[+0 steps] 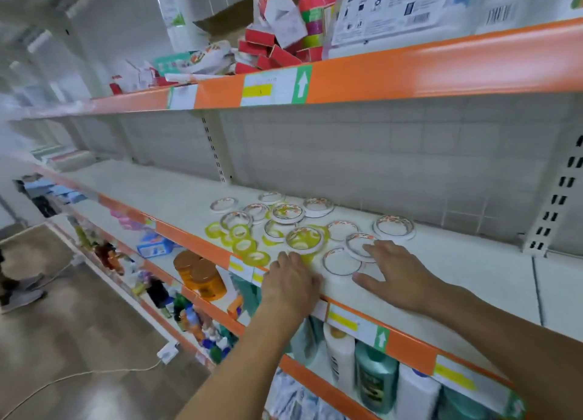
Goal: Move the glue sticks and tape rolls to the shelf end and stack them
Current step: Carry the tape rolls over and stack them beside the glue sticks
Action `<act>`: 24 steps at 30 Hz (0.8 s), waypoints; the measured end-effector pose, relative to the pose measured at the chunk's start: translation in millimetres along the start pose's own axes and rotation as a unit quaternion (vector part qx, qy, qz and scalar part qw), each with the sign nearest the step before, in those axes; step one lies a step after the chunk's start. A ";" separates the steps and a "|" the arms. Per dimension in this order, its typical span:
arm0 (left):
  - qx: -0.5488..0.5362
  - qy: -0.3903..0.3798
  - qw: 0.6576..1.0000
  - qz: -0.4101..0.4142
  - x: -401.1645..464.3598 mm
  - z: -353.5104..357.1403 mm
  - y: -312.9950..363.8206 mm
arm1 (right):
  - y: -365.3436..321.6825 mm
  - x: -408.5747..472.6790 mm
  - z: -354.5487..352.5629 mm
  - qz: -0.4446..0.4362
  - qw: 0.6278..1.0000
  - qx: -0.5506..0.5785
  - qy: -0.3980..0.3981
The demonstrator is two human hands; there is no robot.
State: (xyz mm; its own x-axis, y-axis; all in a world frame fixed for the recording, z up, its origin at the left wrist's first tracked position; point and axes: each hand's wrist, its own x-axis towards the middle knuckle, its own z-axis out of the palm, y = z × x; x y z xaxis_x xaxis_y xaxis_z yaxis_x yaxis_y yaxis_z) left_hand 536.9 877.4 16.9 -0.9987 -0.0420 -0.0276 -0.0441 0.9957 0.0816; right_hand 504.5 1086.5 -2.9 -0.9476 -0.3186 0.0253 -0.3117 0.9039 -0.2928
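Several tape rolls lie scattered flat on the white middle shelf (457, 268): wide white rolls with patterned cores (394, 226) and small yellowish clear rolls (244, 245) near the front lip. My left hand (291, 285) lies at the shelf's front edge, fingers reaching onto a yellowish roll beneath them. My right hand (399, 271) rests palm down with spread fingers, its fingertips on a white roll (359, 244), beside another white roll (342, 261). No glue sticks are identifiable on this shelf.
The upper shelf holds red and white small boxes (271, 50), coloured tape rolls (315, 15) and white packages. Bottles and jars fill the lower shelves (375, 375). The middle shelf stretches bare to the far left and to the right. A cable and socket lie on the floor (167, 351).
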 end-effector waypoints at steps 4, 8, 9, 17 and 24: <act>-0.024 0.025 0.999 -0.015 31.4 14.0 -11.4 | 3.9 18.0 8.1 0.036 0.998 0.023 0.037; -0.050 0.011 0.998 0.020 47.5 20.6 -17.0 | 5.5 34.4 19.4 0.066 0.995 0.052 0.061; -0.054 0.010 0.998 0.030 49.4 21.2 -17.4 | 5.2 36.3 22.6 0.071 0.994 0.062 0.064; -0.158 0.052 0.982 0.086 61.3 33.4 -2.4 | 5.9 47.3 47.0 0.075 0.991 0.059 0.096; -0.272 0.120 0.950 0.091 62.3 52.4 -12.0 | 8.7 47.4 49.1 0.078 0.984 0.084 0.139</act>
State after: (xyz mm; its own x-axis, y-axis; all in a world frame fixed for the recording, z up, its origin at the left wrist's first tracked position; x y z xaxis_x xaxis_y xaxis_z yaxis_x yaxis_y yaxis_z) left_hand 476.4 867.1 -38.0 -0.9647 0.0445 0.2596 0.1897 0.8010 0.5678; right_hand 460.4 1065.2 -51.2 -0.9729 -0.0677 0.2210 -0.1666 0.8682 -0.4675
